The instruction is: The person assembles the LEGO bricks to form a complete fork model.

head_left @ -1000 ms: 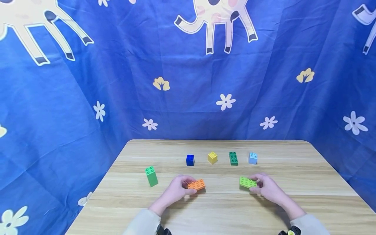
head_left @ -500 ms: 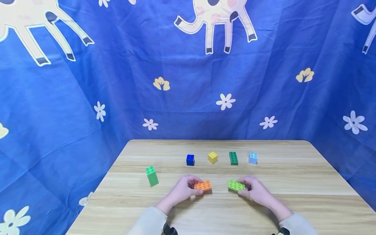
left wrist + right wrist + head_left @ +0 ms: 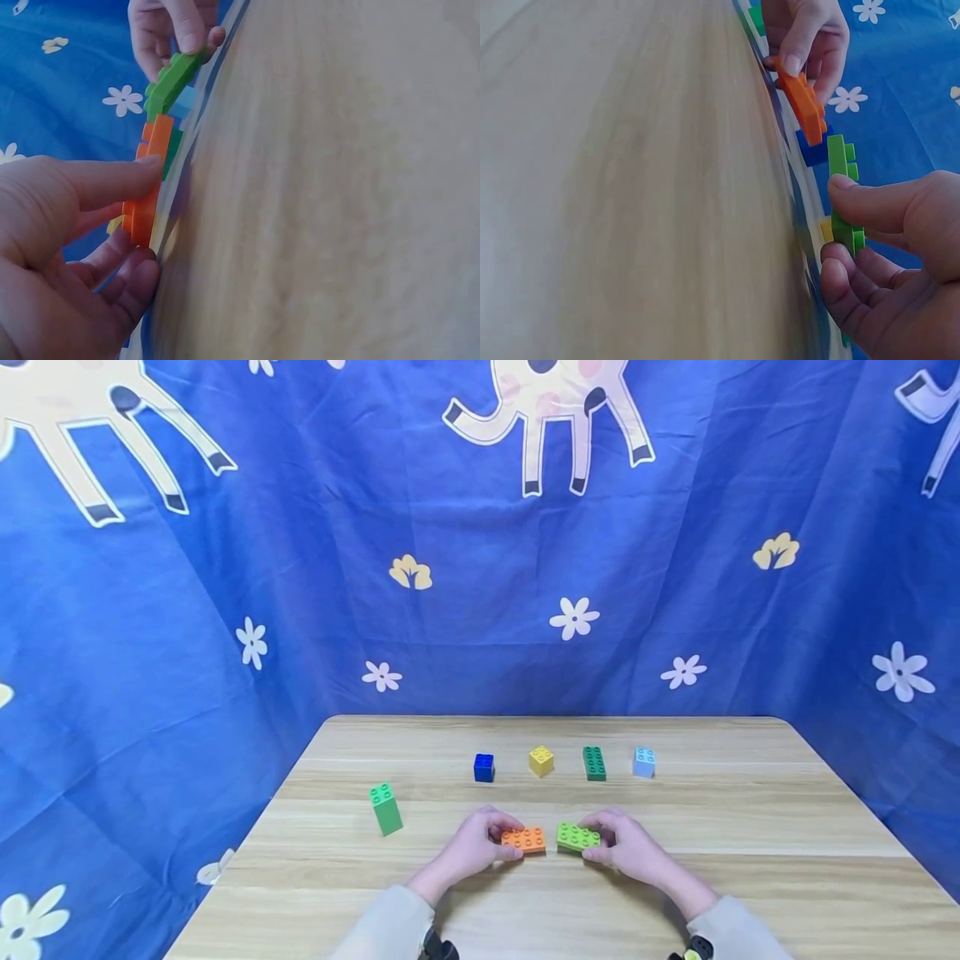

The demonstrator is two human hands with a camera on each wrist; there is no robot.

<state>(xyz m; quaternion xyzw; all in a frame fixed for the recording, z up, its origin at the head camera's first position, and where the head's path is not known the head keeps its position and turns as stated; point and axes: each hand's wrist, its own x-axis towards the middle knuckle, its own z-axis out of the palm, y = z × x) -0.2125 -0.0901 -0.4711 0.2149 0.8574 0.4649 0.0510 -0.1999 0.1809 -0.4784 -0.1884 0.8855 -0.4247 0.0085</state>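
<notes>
Blue printed cloth [image 3: 465, 560] hangs behind the wood-grain bench [image 3: 300, 885]. Head view: left grip [image 3: 474, 845] pinches an orange brick [image 3: 525, 840], right grip [image 3: 628, 847] a lime brick [image 3: 577, 837], ends near but apart. Left wrist view: the orange brick is held by its outer end, probably to leave its facing end free. Right wrist view: the lime brick is pinched likewise.

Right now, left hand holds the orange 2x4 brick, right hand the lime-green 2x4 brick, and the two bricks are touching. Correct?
Not touching: the head view shows a gap between the orange 2x4 brick and the lime-green 2x4 brick. The left hand does hold the first, the right hand the second.
</notes>
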